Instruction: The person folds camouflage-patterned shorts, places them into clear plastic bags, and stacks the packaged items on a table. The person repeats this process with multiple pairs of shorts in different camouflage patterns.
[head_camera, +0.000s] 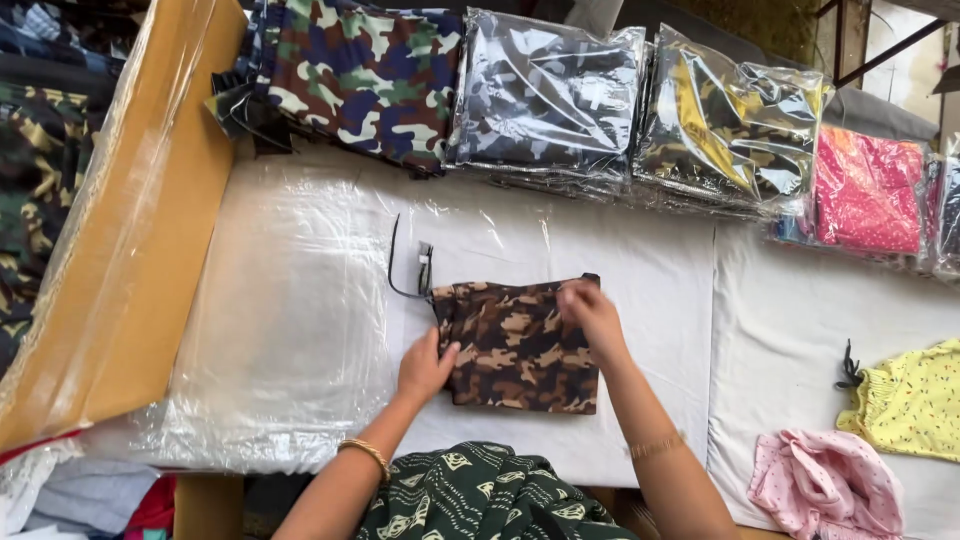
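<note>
A white cloth-covered worktop (650, 270) fills the view, with a sheet of clear plastic film (290, 310) spread over its 9 o'clock half and a tilted brown cardboard board wrapped in film (130, 230) beyond that. At the centre lies a folded brown camouflage cotton garment (520, 350), nearly square, its slightly longer axis running 12 to 6 o'clock; a black drawstring (400, 270) trails from its 11 o'clock corner. The left hand (425, 368) presses flat on the garment's 9 o'clock edge, fingers apart and clamped on nothing. The right hand (592, 315) pinches the fold at the 1 o'clock corner, fingers together on the fabric. Both hands touch it, so neither is nearer. Along 12 o'clock, 3 clear plastic bags each hold folded clothes: grey camouflage (545, 95), yellow-trimmed camouflage (735, 125) and pink dotted fabric (868, 190).
</note>
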